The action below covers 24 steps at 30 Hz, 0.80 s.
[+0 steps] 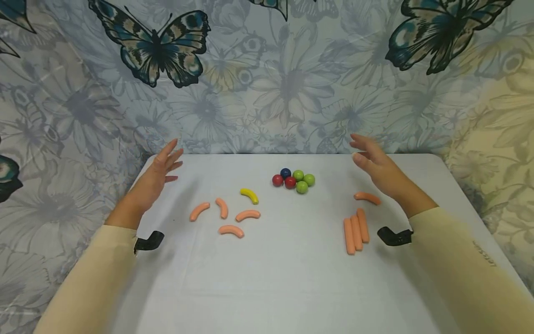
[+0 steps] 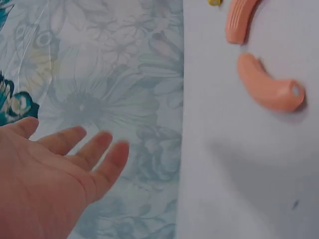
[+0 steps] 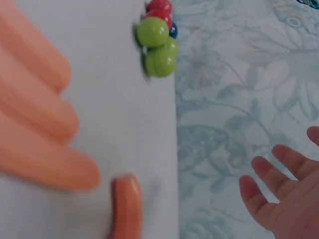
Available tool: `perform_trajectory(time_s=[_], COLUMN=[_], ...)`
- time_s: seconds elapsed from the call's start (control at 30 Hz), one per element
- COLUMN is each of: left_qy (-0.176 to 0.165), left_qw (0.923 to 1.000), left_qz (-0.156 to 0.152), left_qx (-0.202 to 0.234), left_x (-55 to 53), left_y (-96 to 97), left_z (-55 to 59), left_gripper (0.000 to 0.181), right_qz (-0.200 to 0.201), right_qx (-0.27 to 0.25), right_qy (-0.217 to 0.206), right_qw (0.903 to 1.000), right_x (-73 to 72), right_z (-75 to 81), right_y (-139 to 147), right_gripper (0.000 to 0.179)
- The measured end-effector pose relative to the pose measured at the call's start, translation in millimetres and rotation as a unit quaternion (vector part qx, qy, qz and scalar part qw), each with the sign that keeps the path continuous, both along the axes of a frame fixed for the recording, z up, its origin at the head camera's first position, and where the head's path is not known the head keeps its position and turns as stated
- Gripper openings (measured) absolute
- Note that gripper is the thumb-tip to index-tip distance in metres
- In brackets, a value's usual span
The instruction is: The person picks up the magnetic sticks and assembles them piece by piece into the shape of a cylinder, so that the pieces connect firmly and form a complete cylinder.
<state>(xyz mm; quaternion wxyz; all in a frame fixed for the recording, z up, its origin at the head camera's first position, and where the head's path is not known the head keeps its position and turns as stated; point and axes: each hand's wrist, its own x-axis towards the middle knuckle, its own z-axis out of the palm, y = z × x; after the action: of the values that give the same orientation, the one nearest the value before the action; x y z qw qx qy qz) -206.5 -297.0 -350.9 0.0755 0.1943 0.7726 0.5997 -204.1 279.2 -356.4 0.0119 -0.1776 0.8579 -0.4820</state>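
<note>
My left hand [image 1: 155, 178] is raised above the left side of the table, fingers spread and holding nothing. Nearest to it lie several curved orange sausage-like pieces [image 1: 200, 211], with a small yellow toy banana [image 1: 249, 195] just beyond them. On the other side my right hand [image 1: 375, 167] hovers with its fingers extended, its palm bare in the right wrist view. Below it rests one curved orange piece [image 1: 367, 198]. Three straight orange sausages [image 1: 356, 232] lie side by side in front of that piece.
Toward the back middle sits a cluster of small balls: two red balls [image 1: 277, 180], a dark blue ball [image 1: 285, 173] and three green balls [image 1: 302, 187]. The white table [image 1: 267, 287] ends at a butterfly-patterned cloth [image 1: 288, 88] behind and at the sides.
</note>
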Motion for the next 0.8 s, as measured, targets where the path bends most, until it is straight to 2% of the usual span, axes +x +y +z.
perform_trajectory(time_s=[0.07,0.13,0.3,0.43,0.53,0.6,0.7,0.8], left_qy=[-0.022,-0.039,-0.064,-0.088,-0.088,-0.081,-0.071,-0.074], left_qw=[0.9977,0.9911,0.9760,0.9703,0.9680,0.9685,0.9710,0.9749], left_qz=[0.008,0.016,0.032,0.052,0.069,0.076,0.080,0.078], left_qx=[0.064,0.127,0.205,0.219,0.225,0.223,0.214,0.195], left_x=[1.6,3.2,9.8,18.4,23.2,23.6,22.2,20.7], left_y=[-1.8,-3.5,-3.4,-2.4,-1.7,-1.4,-0.9,-1.2], left_z=[-11.3,-23.9,-64.2,-94.0,-109.9,-114.9,-116.3,-116.7], left_gripper=[0.099,0.099,0.097,0.095,0.094,0.092,0.080,0.067], right_qz=[-0.003,-0.012,-0.033,-0.042,-0.052,-0.059,-0.069,-0.076], right_qx=[-0.039,-0.073,-0.122,-0.131,-0.127,-0.117,-0.099,-0.055], right_qy=[-0.009,-0.017,-0.042,-0.075,-0.104,-0.114,-0.123,-0.120], right_qw=[0.9992,0.9971,0.9910,0.9876,0.9851,0.9847,0.9851,0.9884], right_x=[-2.8,-5.3,-13.8,-22.8,-29.7,-34.4,-40.8,-47.5], right_z=[-8.6,-17.6,-40.6,-53.6,-60.5,-64.9,-72.4,-84.7], right_y=[-6.3,-13.0,-28.8,-43.8,-53.2,-57.5,-61.9,-65.4], right_gripper=[0.071,0.070,0.072,0.077,0.081,0.083,0.082,0.077])
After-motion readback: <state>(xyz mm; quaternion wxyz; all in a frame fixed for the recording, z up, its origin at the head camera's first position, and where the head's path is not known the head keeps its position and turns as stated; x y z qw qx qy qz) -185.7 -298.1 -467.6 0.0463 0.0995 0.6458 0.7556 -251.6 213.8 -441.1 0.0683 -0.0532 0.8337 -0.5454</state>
